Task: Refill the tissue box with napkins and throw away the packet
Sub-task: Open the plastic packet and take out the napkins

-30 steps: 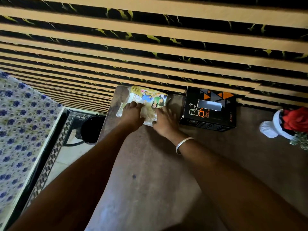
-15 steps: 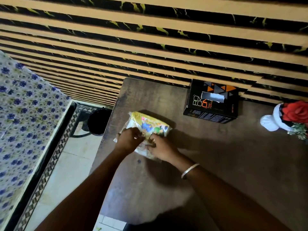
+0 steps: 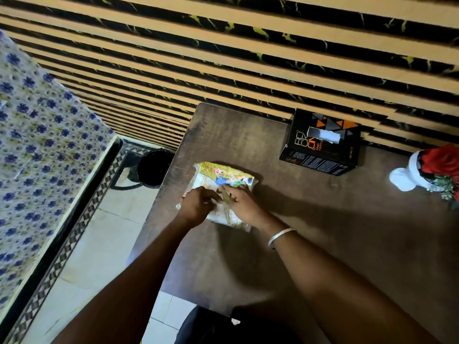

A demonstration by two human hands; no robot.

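A yellow printed plastic napkin packet lies on the brown table near its left edge. My left hand pinches the packet's near left side. Beside it, my right hand, with a silver bangle on the wrist, grips the packet's middle; the fingertips of both hands meet on the wrapper. The black tissue box with orange triangles stands at the back of the table against the wall, a white tissue showing in its top slot.
A black waste bin stands on the tiled floor left of the table. At the table's right edge lies a white vase with red roses. A bed with a blue-flowered sheet fills the left. The striped wall runs behind.
Both hands have pulled the packet from the table's back left corner toward me, away from the wall and the tissue box. The tissue box has stayed put.
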